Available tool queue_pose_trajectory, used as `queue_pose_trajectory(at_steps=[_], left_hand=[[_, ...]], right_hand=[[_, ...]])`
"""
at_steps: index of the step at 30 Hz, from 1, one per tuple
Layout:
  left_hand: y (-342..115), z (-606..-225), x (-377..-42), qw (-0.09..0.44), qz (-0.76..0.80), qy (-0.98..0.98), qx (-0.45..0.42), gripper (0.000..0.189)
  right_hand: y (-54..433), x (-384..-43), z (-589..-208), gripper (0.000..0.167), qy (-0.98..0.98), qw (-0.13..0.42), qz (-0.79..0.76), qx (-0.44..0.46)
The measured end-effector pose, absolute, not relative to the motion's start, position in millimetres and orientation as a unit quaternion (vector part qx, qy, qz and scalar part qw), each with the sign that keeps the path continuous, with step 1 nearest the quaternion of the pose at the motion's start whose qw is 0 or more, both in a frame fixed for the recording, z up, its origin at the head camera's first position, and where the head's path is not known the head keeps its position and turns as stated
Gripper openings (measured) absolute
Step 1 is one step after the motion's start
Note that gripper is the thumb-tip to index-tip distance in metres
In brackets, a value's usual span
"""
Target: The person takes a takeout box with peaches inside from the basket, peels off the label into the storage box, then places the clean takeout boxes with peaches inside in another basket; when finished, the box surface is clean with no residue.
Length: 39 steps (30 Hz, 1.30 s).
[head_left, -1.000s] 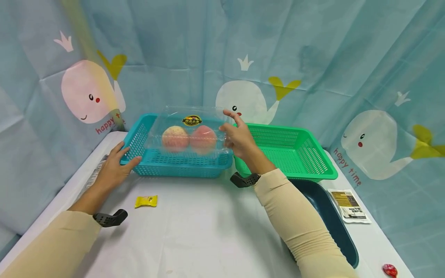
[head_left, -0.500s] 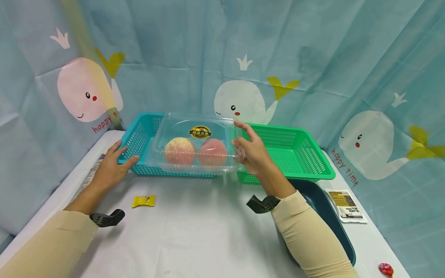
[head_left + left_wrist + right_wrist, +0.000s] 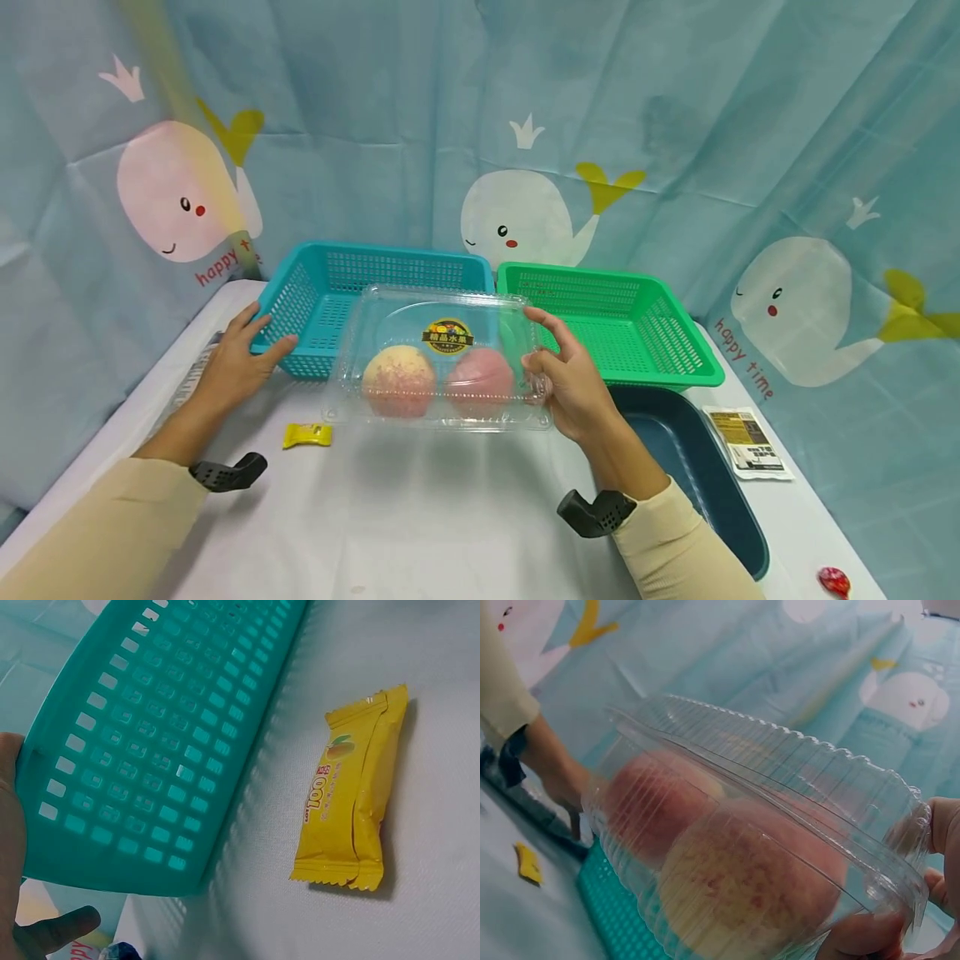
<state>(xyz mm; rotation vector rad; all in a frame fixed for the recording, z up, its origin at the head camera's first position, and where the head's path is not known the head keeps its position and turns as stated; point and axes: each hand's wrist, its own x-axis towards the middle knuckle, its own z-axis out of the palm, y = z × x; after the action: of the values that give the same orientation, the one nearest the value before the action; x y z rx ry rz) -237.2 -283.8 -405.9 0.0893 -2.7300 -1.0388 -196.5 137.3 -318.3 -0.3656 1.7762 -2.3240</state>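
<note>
A clear plastic fruit box [image 3: 450, 304] with a dark label and peaches [image 3: 399, 382] inside hangs in the air before the baskets. My right hand [image 3: 581, 387] grips its right end; in the right wrist view the thumb and fingers pinch the ribbed plastic of the box [image 3: 795, 742], with the peaches [image 3: 735, 877] showing through. At the near left corner of the blue basket [image 3: 300, 367] my left hand [image 3: 240, 358] rests on the rim. The left wrist view shows its fingers against the basket [image 3: 150, 750], with the thumb stretched out apart from the wall.
A yellow snack packet [image 3: 307, 434] lies in front of the blue basket. To the right stand a green basket [image 3: 675, 371] and a dark blue tray [image 3: 750, 533]. A white-and-brown packet [image 3: 748, 443] and a red wrapped candy [image 3: 834, 582] lie at the right. A curtain hangs behind.
My right hand has brought the fruit box from above the blue basket toward me and slightly right, so the basket's inside shows more. The left hand has stayed at the basket's corner.
</note>
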Motion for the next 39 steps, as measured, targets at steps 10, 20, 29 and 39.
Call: queue_pose_trajectory(at_steps=[10,20,29,39], left_hand=[[-287.8,-406.8,-237.6,0.111,-0.351,-0.929,0.029,0.081],[-287.6,-411.0,-238.2,0.115,-0.356,-0.927,0.036,0.081],[-284.9,-410.0,-238.2,0.118,-0.357,-0.926,0.033,0.080],[-284.5,-410.5,-239.4,0.117,-0.353,-0.928,0.031,0.079]], right_hand=[[152.0,-170.6,-331.2,0.067,0.585,0.106,-0.796,-0.112],[159.5,-154.8,-362.5,0.069,0.575,0.122,-0.801,-0.111],[160.3,-145.7,-386.2,0.071,0.591,0.114,-0.792,-0.095],[163.8,-143.8,-414.5,0.072,0.578,0.097,-0.807,-0.065]])
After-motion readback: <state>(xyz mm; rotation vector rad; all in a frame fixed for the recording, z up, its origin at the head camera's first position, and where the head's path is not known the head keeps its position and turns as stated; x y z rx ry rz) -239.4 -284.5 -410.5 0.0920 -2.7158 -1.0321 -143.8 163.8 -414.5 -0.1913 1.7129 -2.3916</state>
